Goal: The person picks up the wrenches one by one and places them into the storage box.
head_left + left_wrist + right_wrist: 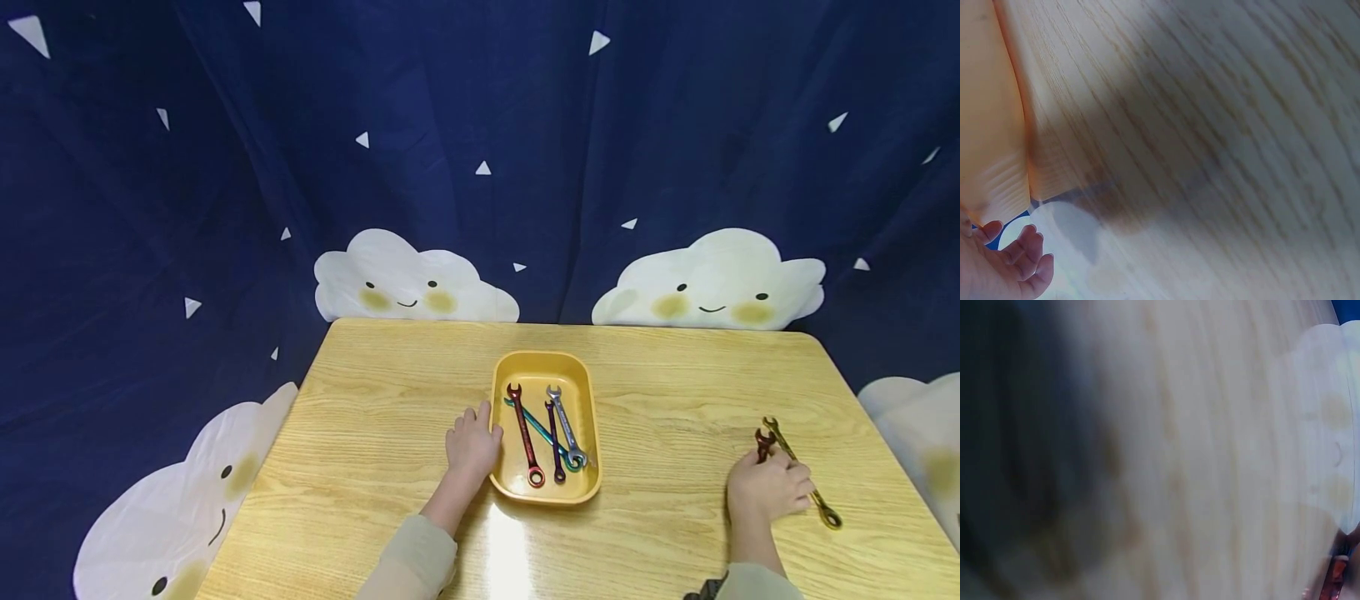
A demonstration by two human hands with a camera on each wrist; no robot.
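On the right part of the table, my right hand (767,487) holds a dark red wrench (764,442), its open end sticking out past the thumb side. Beneath the fingers of that hand lies a gold wrench (827,510), slanting across the wood. A bit of shiny red metal (1335,575) shows at the corner of the right wrist view. At the left side of a yellow tray (544,497), my left hand (472,444) touches the rim with its thumb side. Its fingers are loosely bent in the left wrist view, beside the tray wall (994,125).
Inside the tray lie a red wrench (526,437), a purple wrench (555,442), a silver wrench (566,423) and a teal wrench (537,424), partly overlapping. The wooden table (660,375) ends at a dark blue curtain (450,100) with white clouds.
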